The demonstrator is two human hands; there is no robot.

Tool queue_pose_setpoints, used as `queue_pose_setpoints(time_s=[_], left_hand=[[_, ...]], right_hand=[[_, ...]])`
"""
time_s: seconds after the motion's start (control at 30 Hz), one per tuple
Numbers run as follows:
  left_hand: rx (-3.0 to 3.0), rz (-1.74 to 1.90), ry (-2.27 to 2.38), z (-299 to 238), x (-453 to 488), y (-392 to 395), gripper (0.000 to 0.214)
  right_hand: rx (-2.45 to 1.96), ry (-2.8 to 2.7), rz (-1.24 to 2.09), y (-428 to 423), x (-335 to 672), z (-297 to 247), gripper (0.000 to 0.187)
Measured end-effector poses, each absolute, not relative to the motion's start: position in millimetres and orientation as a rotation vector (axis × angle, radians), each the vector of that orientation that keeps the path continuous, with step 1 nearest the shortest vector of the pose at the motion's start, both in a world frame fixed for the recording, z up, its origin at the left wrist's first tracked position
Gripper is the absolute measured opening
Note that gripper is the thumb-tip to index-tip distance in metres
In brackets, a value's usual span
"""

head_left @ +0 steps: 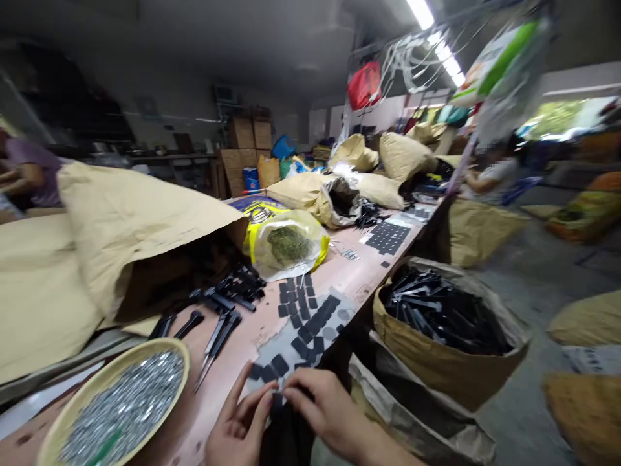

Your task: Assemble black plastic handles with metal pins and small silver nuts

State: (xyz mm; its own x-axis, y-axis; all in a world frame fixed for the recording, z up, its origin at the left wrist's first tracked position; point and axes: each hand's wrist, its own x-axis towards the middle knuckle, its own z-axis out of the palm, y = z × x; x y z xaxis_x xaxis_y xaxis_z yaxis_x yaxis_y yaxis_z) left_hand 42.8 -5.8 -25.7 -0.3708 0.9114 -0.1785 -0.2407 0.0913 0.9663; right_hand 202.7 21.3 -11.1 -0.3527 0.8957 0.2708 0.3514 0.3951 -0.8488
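Observation:
My left hand [240, 417] is at the table's near edge, thumb and a finger pinched together, another finger raised. Beside it my right hand [323, 401] is closed in a pinch, its fingertips almost meeting the left ones. What they hold is small and dark, and I cannot make it out. Just beyond my fingers lie dark rounded-square pads [279, 364] on a grey sheet [276, 345]. Left of the pads, long black plastic pieces [224, 333] with broad ends lie on the pink table [204, 401]. A yellowish bowl [187, 356] nearby contains many small shiny metal parts [130, 401].
A large open paper sack [140, 220] with black pieces lies at left. Behind the pads is a plastic bag [291, 246] of greenish strands. Right of the table stand an open sack [436, 369] full of black pieces and another open sack [412, 401]. Two people sit farther off.

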Motion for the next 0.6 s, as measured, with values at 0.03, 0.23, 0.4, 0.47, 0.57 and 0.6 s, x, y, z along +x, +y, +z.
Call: queue_pose_setpoints(time_s=[0.03, 0.23, 0.4, 0.47, 0.57, 0.6], left_hand=[[0.729, 1.488, 1.355, -24.3, 43.4, -8.4, 0.098], [0.876, 1.631, 1.511, -7.8, 12.1, -25.2, 0.069], [1.217, 1.789, 1.967, 7.4, -37.6, -32.1, 0.032], [1.36, 1.788, 2.188, 7.1, -56.4, -29.4, 0.025], [1.481, 1.517, 2.495, 2.5, -78.3, -26.2, 0.025], [1.511, 1.388, 2.562, 1.4, -83.3, -25.8, 0.026]], right_hand=[[-1.079, -1.893, 0.888, 25.4, 209.9, -13.7, 0.023], [-1.566, -1.738, 0.21, 91.7, 279.9, -40.9, 0.025], [-1.462, -2.072, 0.275, 106.3, 296.6, -56.7, 0.028], [-1.327, -2.166, 0.373, 104.1, 301.2, -63.0, 0.032], [-1.559, -1.883, 0.071, 113.5, 317.6, -77.3, 0.039], [-1.597, -1.835, 0.019, 120.2, 323.5, -83.6, 0.042]])
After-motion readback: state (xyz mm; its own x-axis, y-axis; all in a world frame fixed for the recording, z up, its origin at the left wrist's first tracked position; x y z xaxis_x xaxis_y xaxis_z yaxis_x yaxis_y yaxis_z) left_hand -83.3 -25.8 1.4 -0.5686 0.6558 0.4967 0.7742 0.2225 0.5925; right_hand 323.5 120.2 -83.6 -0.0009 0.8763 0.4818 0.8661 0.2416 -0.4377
